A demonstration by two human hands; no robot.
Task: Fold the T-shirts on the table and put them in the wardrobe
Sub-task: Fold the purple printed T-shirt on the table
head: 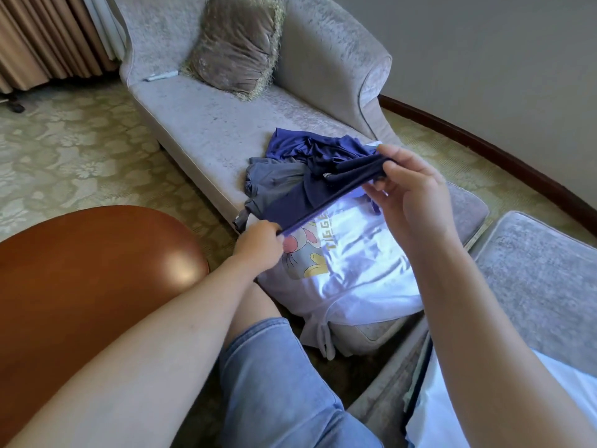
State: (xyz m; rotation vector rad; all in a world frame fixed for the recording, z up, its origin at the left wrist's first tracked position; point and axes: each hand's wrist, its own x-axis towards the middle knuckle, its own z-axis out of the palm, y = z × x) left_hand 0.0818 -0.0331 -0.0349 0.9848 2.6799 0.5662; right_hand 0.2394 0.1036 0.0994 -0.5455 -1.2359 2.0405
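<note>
A navy T-shirt [300, 202] is stretched between my two hands above the end of a grey chaise. My left hand [258, 244] pinches its lower edge at the bottom left. My right hand [410, 192] grips the bunched fabric at the upper right. Under it lies a white T-shirt [365, 270] with a cartoon print and yellow letters, spread over the chaise's end. Behind are a crumpled purple-blue T-shirt [297, 145] and a grey T-shirt [268, 179] in a pile.
The grey chaise [206, 118] carries a brown cushion [235, 43] and a white remote [160, 76]. A round brown wooden table [80, 279] sits at my left. A grey upholstered seat [533, 279] is at the right. Patterned carpet [64, 150] covers the floor.
</note>
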